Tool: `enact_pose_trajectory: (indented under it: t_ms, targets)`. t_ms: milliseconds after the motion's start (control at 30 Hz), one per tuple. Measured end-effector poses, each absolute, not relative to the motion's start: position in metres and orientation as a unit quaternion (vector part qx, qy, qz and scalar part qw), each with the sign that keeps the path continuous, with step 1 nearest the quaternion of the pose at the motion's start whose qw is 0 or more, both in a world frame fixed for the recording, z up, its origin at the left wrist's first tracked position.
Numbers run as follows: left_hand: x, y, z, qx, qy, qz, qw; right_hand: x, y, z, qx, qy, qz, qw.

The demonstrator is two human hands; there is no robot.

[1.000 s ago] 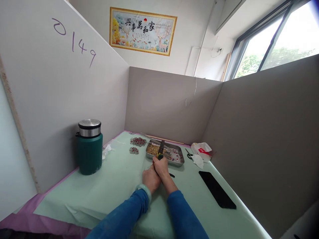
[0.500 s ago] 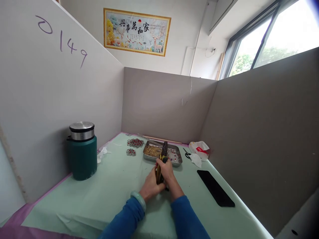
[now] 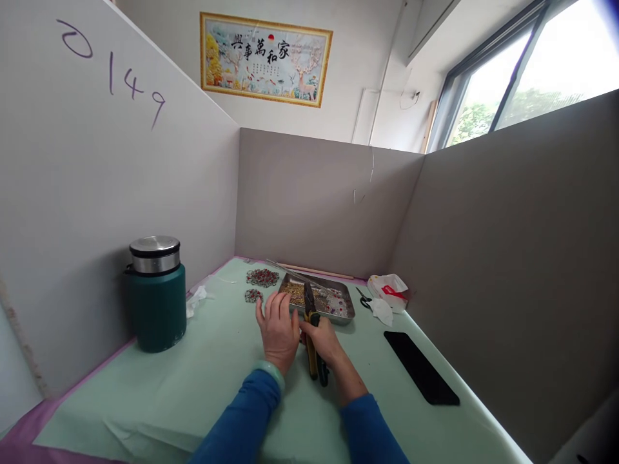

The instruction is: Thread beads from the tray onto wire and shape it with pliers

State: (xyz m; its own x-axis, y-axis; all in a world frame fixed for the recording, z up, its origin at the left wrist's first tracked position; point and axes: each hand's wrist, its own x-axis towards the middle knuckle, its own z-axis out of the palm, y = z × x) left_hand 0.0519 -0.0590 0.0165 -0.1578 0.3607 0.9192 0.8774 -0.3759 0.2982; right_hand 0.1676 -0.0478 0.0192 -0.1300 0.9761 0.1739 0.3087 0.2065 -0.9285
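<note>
My right hand (image 3: 325,338) grips a pair of pliers (image 3: 312,361) with dark jaws and yellow-and-black handles. The jaws point away from me, over the front of a metal tray (image 3: 342,320). Gold-coloured small pieces (image 3: 293,291) lie in the tray's left part, and clear and red beads (image 3: 337,303) in its right part. My left hand (image 3: 280,332) is open at the tray's front left corner, fingers stretched forward and hiding that corner. Just beyond its fingertips sits a small cluster of red-and-silver beaded pieces (image 3: 253,296). A larger pile of similar pieces (image 3: 262,278) lies behind.
A green flask (image 3: 157,303) stands at the left by crumpled tissue (image 3: 196,299). Scissors (image 3: 364,300), a white tissue (image 3: 382,312) and a white-and-red packet (image 3: 388,290) are at the back right. A black phone-like slab (image 3: 420,367) lies on the right. Grey partitions (image 3: 329,193) enclose the table.
My left hand has let go of the pliers' handles and moved forward and left, fingers spreading. The pliers stay in my right hand, shifted slightly left and nearer to me.
</note>
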Motion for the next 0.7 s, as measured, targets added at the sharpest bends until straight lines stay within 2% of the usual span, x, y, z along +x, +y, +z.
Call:
enact_pose_trajectory:
  t_ms: [167, 533, 700]
  targets:
    - [0.049, -0.044, 0.011, -0.64, -0.526, -0.521, 0.202, 0.161, -0.052, 0.029, -0.513, -0.659, 0.358, 0.417]
    - [0.044, -0.041, 0.0, -0.665, -0.468, -0.573, 0.102, 0.153, -0.054, 0.037, -0.549, -0.68, 0.31, 0.375]
    - [0.045, -0.043, -0.002, -0.646, -0.471, -0.599, -0.039, 0.161, -0.048, 0.029, -0.536, -0.63, 0.404, 0.39]
